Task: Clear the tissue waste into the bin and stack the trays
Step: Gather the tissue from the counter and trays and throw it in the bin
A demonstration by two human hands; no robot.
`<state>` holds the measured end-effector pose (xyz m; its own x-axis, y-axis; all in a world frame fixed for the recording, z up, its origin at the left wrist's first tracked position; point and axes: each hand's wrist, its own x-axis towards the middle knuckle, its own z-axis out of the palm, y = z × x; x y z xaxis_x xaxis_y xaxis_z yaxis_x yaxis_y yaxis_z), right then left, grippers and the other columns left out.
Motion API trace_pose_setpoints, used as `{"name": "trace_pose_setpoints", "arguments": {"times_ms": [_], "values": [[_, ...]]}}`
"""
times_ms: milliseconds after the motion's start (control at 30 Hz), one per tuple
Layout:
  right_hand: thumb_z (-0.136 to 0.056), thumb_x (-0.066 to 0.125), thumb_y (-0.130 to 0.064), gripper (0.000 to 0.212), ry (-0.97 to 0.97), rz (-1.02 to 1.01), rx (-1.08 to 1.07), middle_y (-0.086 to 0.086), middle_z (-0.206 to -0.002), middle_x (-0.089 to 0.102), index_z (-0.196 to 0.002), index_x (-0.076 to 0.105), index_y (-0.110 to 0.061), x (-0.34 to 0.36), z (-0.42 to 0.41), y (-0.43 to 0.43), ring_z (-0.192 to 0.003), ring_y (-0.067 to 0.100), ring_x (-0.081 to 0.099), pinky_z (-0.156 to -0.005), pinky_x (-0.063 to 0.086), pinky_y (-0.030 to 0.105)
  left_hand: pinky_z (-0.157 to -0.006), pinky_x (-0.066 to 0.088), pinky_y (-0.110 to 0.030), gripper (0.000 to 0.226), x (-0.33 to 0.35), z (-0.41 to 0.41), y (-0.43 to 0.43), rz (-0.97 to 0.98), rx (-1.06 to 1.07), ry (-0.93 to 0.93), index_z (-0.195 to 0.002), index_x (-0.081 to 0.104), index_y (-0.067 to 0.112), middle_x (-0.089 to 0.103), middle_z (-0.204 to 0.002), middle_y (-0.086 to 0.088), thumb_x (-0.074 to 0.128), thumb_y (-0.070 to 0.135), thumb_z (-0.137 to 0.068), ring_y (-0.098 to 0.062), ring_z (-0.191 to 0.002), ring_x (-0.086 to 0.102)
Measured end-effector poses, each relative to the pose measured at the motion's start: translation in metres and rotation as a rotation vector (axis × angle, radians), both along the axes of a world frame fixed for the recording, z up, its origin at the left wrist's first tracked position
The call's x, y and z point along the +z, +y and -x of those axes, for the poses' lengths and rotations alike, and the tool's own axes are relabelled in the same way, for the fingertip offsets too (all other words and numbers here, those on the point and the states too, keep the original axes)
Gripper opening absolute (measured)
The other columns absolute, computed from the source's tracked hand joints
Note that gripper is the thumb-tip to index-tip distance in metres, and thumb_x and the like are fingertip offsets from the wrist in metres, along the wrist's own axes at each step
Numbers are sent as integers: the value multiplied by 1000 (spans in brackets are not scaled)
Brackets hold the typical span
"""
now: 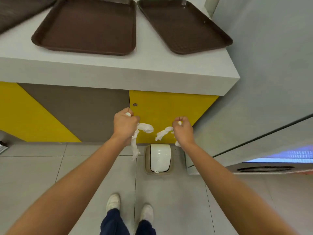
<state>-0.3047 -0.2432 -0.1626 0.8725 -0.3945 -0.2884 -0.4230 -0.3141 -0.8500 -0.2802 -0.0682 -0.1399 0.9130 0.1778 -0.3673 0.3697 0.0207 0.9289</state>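
My left hand [125,124] grips a bunch of white tissue [144,128], with strands hanging down below the fist. My right hand [183,129] grips another twisted piece of tissue [163,134]. Both fists hover in front of the yellow cabinet door, just above and to either side of a small bin [159,158] with a white swing lid on the floor. A scrap of tissue sticks out at the lid's near edge. On the white counter lie two brown trays side by side, one in the middle [88,26] and one at the right [184,26]. Part of a third tray [15,12] shows at the far left.
The white counter [118,70] overhangs yellow and brown cabinet fronts. A grey wall or panel [271,65] stands to the right, with a low vent unit [264,168] on the floor beside the bin. My feet in white shoes stand on grey floor tiles.
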Motion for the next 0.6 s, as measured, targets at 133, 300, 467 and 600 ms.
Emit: {"name": "trace_pose_setpoints", "arguments": {"times_ms": [133, 300, 467, 600], "values": [[-96, 45, -20, 16, 96, -47, -30, 4, -96, 61, -101, 60, -16, -56, 10, -22, -80, 19, 56, -74, 44, 32, -49, 22, -28, 45, -43, 1, -21, -44, 32, 69, -52, 26, 17, 24, -56, -2, 50, -15, -71, -18, -51, 22], [-96, 47, -37, 31, 253, -109, -54, 3, -75, 59, -80, 62, -15, -137, 28, -40, -67, 16, 51, -61, 40, 26, -49, 22, -26, 41, -111, 5, -42, -97, -43, 105, -57, 29, 16, 28, -64, -6, 50, -15, -71, -18, -59, 25], [-94, 42, -50, 54, 398, -104, -207, 5, -61, 52, -57, 51, -12, -232, 37, -51, -64, 20, 50, -55, 37, 25, -39, 22, -19, 42, -197, 8, -54, -146, -102, 141, -57, 27, 16, 27, -61, -2, 53, -12, -75, -15, -54, 23], [-91, 46, -42, 44, 501, -233, -389, 5, -65, 51, -58, 49, -13, -311, 37, -51, -62, 20, 45, -55, 34, 27, -45, 26, -21, 44, -269, 5, -62, -171, -115, 142, -54, 27, 16, 29, -53, 2, 53, -9, -78, -13, -50, 26]]}}
